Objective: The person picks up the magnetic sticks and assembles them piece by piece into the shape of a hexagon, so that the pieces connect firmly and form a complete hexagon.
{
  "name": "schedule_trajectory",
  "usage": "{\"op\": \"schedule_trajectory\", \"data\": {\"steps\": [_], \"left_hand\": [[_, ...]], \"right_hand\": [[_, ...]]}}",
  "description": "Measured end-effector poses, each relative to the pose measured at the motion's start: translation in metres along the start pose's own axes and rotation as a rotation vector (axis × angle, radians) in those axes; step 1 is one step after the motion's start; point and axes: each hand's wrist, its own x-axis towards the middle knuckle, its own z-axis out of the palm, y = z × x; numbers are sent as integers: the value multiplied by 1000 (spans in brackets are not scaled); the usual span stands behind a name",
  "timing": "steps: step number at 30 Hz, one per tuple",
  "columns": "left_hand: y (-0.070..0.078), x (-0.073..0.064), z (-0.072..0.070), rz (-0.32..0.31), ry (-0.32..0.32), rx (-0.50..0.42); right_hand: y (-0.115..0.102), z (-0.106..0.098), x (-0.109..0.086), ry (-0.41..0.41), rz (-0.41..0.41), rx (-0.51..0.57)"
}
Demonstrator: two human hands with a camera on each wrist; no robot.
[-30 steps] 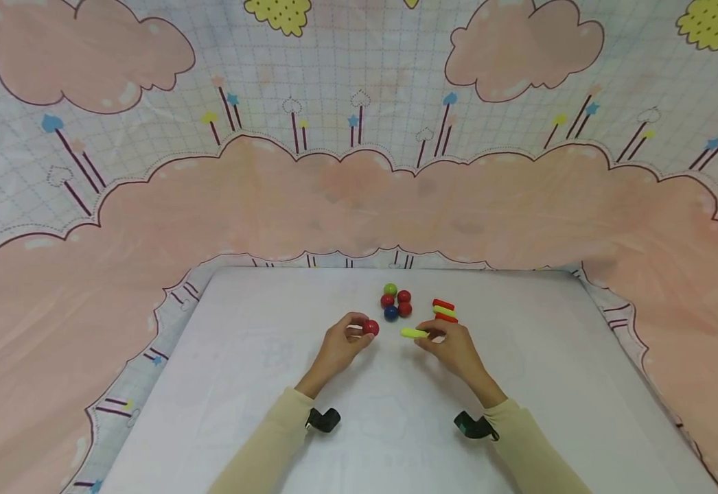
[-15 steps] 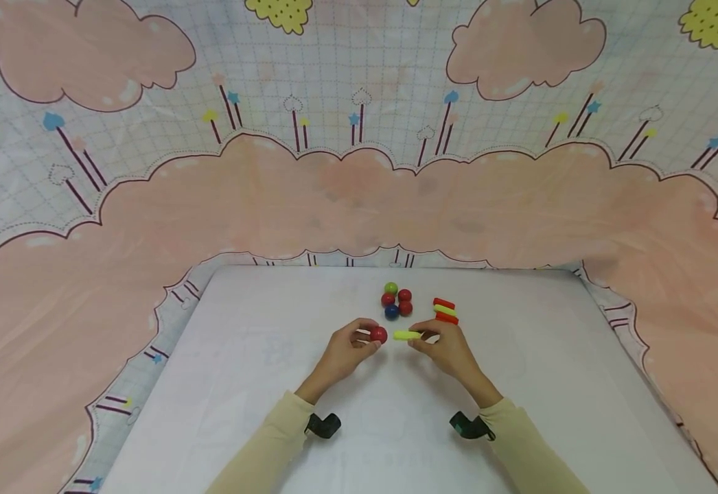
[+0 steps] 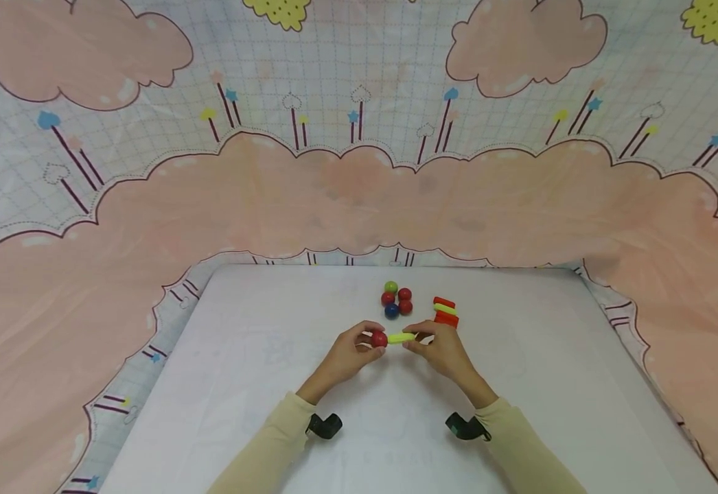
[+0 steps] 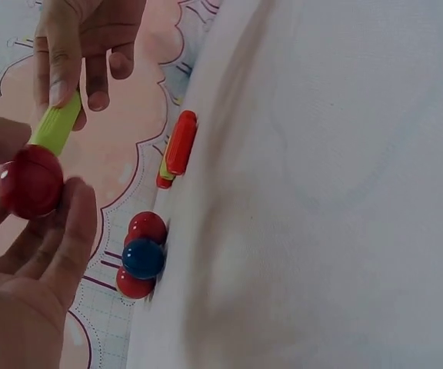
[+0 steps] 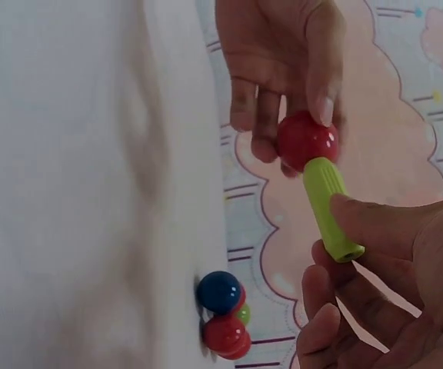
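A glossy red ball is pinched between the thumb and fingers of my left hand, held up off the table. My right hand pinches a yellow-green ribbed stick near one end. In the right wrist view, the stick's far end meets the side of the red ball; whether it sits in a hole there is hidden. The stick's near end shows a dark opening. From the left wrist view, the ball covers the joint with the stick.
Beyond the hands on the white table lies a cluster of several balls: a green ball, a blue ball and red balls. To their right, red and yellow-green sticks lie side by side. A patterned cloth hangs behind.
The two hands have come together: the left moved right with the red ball, the right moved left with the stick. The gap between ball and stick has closed.
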Motion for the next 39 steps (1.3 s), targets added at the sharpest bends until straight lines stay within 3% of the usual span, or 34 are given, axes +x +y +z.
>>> {"op": "schedule_trajectory", "data": {"steps": [5,12,17,21,29,39], "left_hand": [[0,2,4,11,-13,79],[0,1,2,13,50,164],[-3,-2,-2,2,80,190],[-6,-4,-6,-19,82,205],[-7,-6,-10,-50,86,198],[-4,-9,-11,-70,100,197]], "right_hand": [[-6,8,0,-10,-19,35],[-8,16,3,-8,-41,76],[-3,11,13,22,-10,87],[5,5,26,40,30,65],[25,0,59,78,-6,-18],[35,1,86,30,101,-130]]}}
